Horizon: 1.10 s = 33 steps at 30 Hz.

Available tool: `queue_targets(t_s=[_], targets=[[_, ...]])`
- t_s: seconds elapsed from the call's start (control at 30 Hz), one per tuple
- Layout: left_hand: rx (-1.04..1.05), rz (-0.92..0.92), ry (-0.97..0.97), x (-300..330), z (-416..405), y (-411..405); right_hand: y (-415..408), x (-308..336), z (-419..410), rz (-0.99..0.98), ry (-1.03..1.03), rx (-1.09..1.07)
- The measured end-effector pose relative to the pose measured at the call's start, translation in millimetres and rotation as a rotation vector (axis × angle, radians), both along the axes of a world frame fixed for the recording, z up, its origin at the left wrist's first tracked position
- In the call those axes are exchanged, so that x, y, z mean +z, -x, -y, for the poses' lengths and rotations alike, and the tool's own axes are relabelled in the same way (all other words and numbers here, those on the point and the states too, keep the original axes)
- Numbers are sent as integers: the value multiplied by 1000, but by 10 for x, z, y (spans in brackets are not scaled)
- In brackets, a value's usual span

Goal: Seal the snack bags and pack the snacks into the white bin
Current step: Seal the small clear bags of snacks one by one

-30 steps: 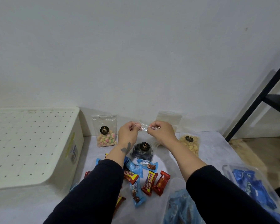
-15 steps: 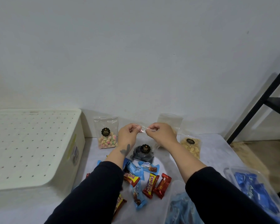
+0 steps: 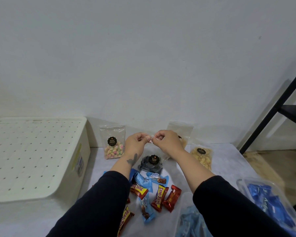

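Clear plastic snack bag with dark cookies and a round black label (image 3: 150, 162) stands upright at the centre of the frame, its long axis vertical and its mouth pointing up. Both hands meet at that top edge: the left hand (image 3: 135, 144) and the right hand (image 3: 167, 142) each pinch the transparent strip, fingers curled, knuckles nearly touching, so each grip sits above the bag's dark contents. The bag's base rests on the white desk (image 3: 229, 168). A white perforated bin (image 3: 36, 156) fills the left of the frame. Red and blue wrapped candy bars (image 3: 158, 197) lie scattered below the bag, between the dark sleeves.
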<state>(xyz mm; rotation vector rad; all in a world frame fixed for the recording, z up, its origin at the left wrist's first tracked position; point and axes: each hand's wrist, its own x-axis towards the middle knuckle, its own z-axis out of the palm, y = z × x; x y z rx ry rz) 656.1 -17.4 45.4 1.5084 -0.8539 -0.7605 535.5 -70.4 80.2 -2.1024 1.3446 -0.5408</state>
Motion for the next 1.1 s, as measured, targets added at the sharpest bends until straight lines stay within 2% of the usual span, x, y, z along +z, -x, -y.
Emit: queue_targets(t_s=[0.17, 0.37, 0.6, 0.87, 1.0, 1.1], targets=[[-8, -9, -25, 18, 3, -31, -1, 25, -6, 15, 0, 21], [81, -9, -24, 18, 44, -119, 116, 90, 44, 1, -35, 67], [49, 44, -44, 29, 120, -106, 129, 64, 59, -5, -112, -7], [38, 41, -10, 60, 90, -93, 165, 97, 50, 230, -250, -62], [99, 118, -4, 15, 119, -87, 163, 63, 46, 207, -266, -85], [175, 120, -45, 18, 83, -25, 131, 51, 16, 166, -205, -73]])
